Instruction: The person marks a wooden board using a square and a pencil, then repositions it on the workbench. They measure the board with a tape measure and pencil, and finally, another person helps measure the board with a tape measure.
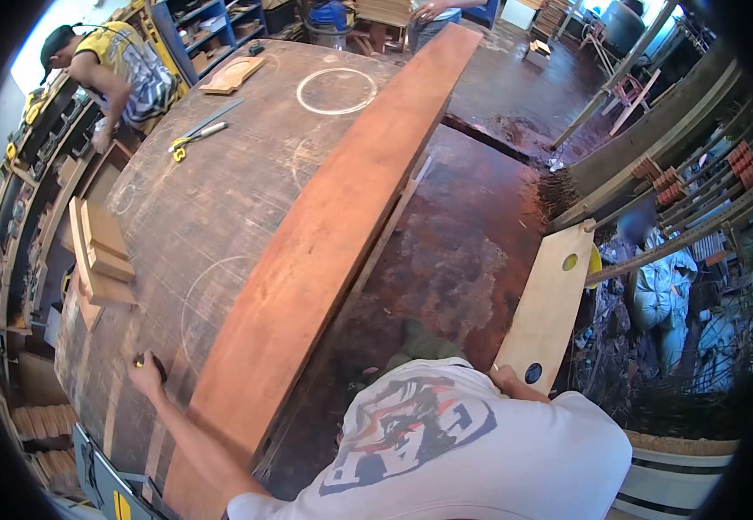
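Note:
My left hand point(145, 374) is closed around a small black and yellow object point(160, 367), which looks like a tape measure, above the brown worktable. Beside that forearm lies a long reddish-brown plank point(307, 251), running along the table's edge and curving slightly along its far side. On the other side of my body, my right hand point(505, 380) grips the edge of a pale wooden board point(546, 295). This board has a round opening near each end. It stands tilted beside the dark floor, and part of my right hand is hidden behind the sleeve.
On the worktable point(246, 156) lie a square with a yellow handle point(179, 152), a white marker-like stick point(214, 129), a shaped wood piece point(233, 75) and stacked wood blocks point(99, 251). A co-worker point(121, 69) bends at shelves on the left; another person's hand point(431, 10) shows behind.

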The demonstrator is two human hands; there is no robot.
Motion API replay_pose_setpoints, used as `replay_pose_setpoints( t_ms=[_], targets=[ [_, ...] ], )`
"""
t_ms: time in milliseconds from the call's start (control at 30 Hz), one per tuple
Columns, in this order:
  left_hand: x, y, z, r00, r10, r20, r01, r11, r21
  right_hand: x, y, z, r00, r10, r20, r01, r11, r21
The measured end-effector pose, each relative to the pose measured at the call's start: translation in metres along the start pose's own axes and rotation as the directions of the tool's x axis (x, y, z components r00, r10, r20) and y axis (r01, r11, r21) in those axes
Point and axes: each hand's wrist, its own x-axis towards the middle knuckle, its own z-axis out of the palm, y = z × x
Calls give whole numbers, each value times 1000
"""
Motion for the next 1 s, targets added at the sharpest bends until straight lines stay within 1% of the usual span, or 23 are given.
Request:
replay_pose_setpoints(
  t_ms=[33,67,100,133,167,200,267,333,367,400,500,533,600,633,667,700,733,767,800,833,900,967,1000],
  targets=[
    [-26,17,-9,1000,0,-24,-4,985,-174,4,-14,-9,998,-49,-32,49,999,-8],
    [-56,39,-19,999,-2,-49,-15,940,-342,32,-24,-12,967,-227,-112,217,972,-89],
    [-92,63,-27,996,42,-82,-74,901,-428,59,-36,-15,900,-400,-172,370,911,-182],
    [-132,91,-32,989,82,-122,-133,852,-507,73,-66,-31,887,-436,-151,427,900,-88],
    [-168,113,-32,979,116,-166,-192,794,-577,68,-105,-51,919,-344,-190,314,933,-175],
    [-199,128,-27,975,154,-161,-220,778,-589,76,-135,-65,876,-440,-195,412,895,-171],
    [-256,153,-16,963,214,-165,-270,743,-613,71,-202,-99,845,-497,-195,493,867,-73],
    [-311,180,3,983,157,-91,-166,577,-800,98,-244,-118,801,-579,-153,584,812,-15],
    [-334,193,13,989,139,-51,-112,474,-874,106,-256,-123,780,-610,-140,614,789,-11],
    [-354,203,24,993,117,-3,-43,338,-940,115,-269,-132,756,-641,-134,646,763,-9],
    [-388,222,53,998,-62,22,41,333,-942,136,-271,-164,692,-717,-76,716,696,-55],
    [-395,232,64,997,-72,-9,15,326,-945,143,-270,-173,670,-740,-55,736,673,-74],
    [-412,240,72,993,-101,-54,-16,343,-939,168,-246,-187,760,-649,37,649,756,-80],
    [-420,244,71,992,-104,-74,-27,393,-919,186,-229,-196,798,-597,79,602,793,-95],
    [-423,251,73,989,-109,-99,-44,425,-904,226,-203,-191,832,-554,43,551,813,-188],
    [-426,255,75,985,-121,-126,-58,453,-890,234,-186,-192,857,-515,-1,494,823,-282],
    [-427,254,77,979,-123,-164,-81,500,-862,241,-162,-201,886,-464,12,451,853,-263],
    [-426,255,79,971,-116,-209,-112,553,-826,254,-141,-199,868,-496,19,483,836,-260],
    [-422,256,80,961,-107,-257,-142,606,-783,266,-131,-203,897,-426,115,436,817,-378],
    [-416,254,80,948,-97,-302,-166,659,-733,278,-117,-203,862,-491,123,496,770,-402],
    [-397,242,79,920,9,-392,-236,811,-535,261,-122,-218,884,-450,126,458,781,-425],
    [-380,248,77,887,119,-446,-278,909,-311,269,-142,-226,851,-516,96,504,752,-424],
    [-372,253,74,887,147,-439,-263,940,-217,272,-152,-230,836,-544,77,521,743,-420]
  ],
)
